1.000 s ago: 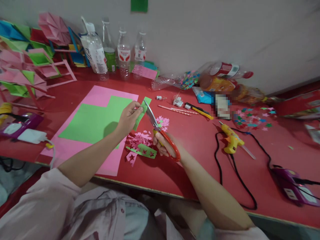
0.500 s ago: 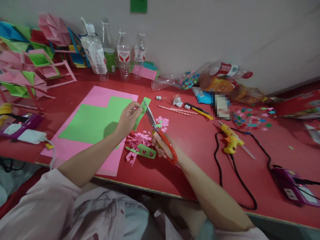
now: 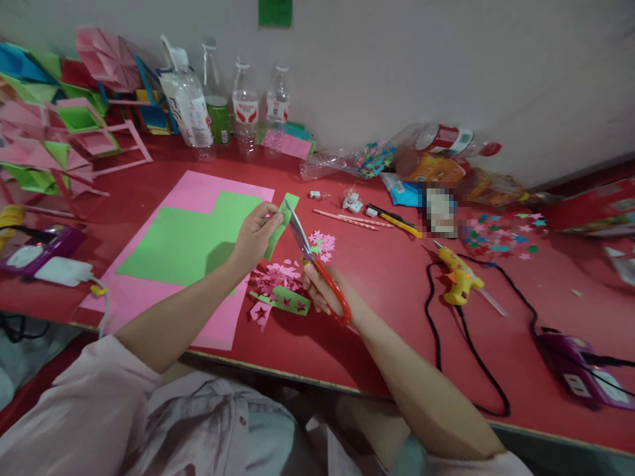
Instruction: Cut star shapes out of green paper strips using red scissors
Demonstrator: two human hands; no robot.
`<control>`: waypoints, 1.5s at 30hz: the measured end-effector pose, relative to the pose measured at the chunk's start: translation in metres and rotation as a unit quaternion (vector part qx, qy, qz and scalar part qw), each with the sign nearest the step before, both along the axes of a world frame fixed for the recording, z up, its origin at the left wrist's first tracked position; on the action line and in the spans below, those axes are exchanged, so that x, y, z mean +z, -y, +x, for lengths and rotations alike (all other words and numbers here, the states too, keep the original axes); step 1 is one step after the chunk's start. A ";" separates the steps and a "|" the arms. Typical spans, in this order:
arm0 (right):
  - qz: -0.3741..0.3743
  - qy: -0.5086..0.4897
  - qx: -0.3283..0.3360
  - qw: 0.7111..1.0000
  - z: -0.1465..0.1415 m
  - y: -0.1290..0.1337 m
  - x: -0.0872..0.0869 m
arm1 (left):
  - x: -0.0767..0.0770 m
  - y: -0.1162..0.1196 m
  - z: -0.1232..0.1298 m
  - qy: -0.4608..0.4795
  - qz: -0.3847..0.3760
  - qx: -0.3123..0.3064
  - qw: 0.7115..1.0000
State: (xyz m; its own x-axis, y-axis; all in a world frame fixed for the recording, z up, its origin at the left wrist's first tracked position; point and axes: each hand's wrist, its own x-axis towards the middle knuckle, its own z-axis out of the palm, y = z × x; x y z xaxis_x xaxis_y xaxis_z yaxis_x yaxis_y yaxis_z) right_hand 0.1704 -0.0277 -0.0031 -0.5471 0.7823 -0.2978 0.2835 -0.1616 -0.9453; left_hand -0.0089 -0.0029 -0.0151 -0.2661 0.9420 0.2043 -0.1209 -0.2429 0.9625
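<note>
My left hand (image 3: 256, 231) pinches a small green paper strip (image 3: 278, 236) above the red table. In my right hand (image 3: 325, 291) are red-handled scissors (image 3: 337, 295), their blades pointing up and left, with the tips at the strip's upper part. Beneath and between my hands lie pink paper scraps (image 3: 275, 277), a green strip with star-shaped holes (image 3: 285, 301) and small pink stars (image 3: 323, 244). A large green sheet (image 3: 183, 241) rests on a pink sheet (image 3: 223, 330) to the left, partly under my left forearm.
Clear bottles (image 3: 245, 112) stand by the wall. Folded paper models (image 3: 64, 132) fill the back left. To the right are a yellow glue gun (image 3: 461, 276) with a black cord, pens (image 3: 397, 221), scattered stars (image 3: 501, 237) and a purple power strip (image 3: 583, 370).
</note>
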 end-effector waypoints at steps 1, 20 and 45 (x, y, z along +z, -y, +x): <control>0.001 0.002 0.001 1.000 0.000 0.000 0.000 | 0.000 0.000 0.000 0.002 0.001 0.000 1.000; -0.010 0.026 0.001 1.000 0.002 -0.004 0.005 | -0.002 -0.001 -0.002 0.007 0.004 -0.008 1.000; -0.022 -0.093 0.030 0.995 0.011 -0.013 0.001 | 0.007 -0.005 -0.007 0.100 -0.125 -0.119 0.980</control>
State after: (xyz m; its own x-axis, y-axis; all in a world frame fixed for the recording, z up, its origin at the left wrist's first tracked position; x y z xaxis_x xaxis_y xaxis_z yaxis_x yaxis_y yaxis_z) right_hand 0.1811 -0.0148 -0.0021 -0.6417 0.7345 -0.2205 0.1147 -0.1923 -0.9746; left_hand -0.0155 0.0017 -0.0082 -0.0436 0.9963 -0.0747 -0.3370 0.0557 0.9398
